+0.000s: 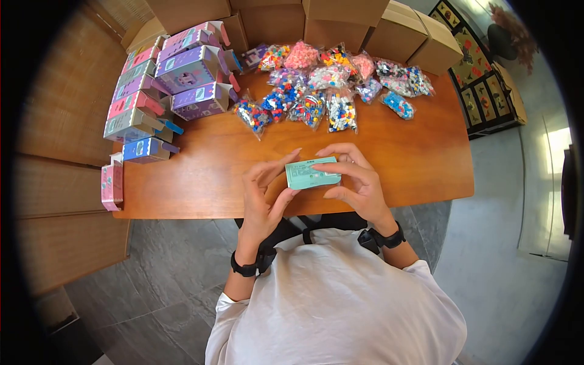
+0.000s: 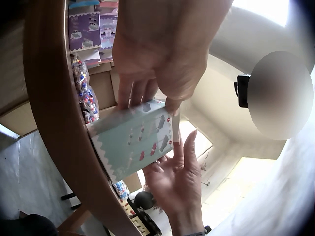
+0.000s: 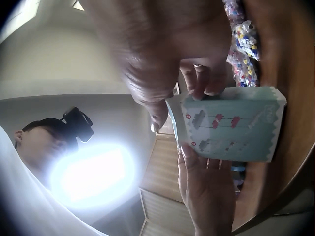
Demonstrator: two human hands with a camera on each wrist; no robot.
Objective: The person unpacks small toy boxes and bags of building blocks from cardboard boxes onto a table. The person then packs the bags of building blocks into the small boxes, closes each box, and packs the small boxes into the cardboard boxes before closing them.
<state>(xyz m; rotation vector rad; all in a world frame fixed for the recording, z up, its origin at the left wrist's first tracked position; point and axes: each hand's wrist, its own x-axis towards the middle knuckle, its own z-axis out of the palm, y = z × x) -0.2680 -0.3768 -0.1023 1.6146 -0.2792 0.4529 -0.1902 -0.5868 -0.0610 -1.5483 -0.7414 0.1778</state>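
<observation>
A small mint-green cardboard box (image 1: 309,176), printed with brick pictures and a scalloped white edge, is held up over the table's near side. Its end with fine print faces up in the head view. My left hand (image 1: 264,190) grips the box from the left, thumb at the near lower corner, other fingers along its far side. On the right, my right hand (image 1: 360,181) lays its fingertips over the end and side of the box, its thumb held apart. The right wrist view shows the left thumb (image 3: 187,151) against the box's end edge.
Purple, pink and blue toy boxes (image 1: 193,68) are stacked at the table's left. Several clear bags of colourful small pieces (image 1: 340,111) lie across the back. Large brown cartons (image 1: 271,24) stand behind them. The wooden table (image 1: 420,164) ends just ahead of my body.
</observation>
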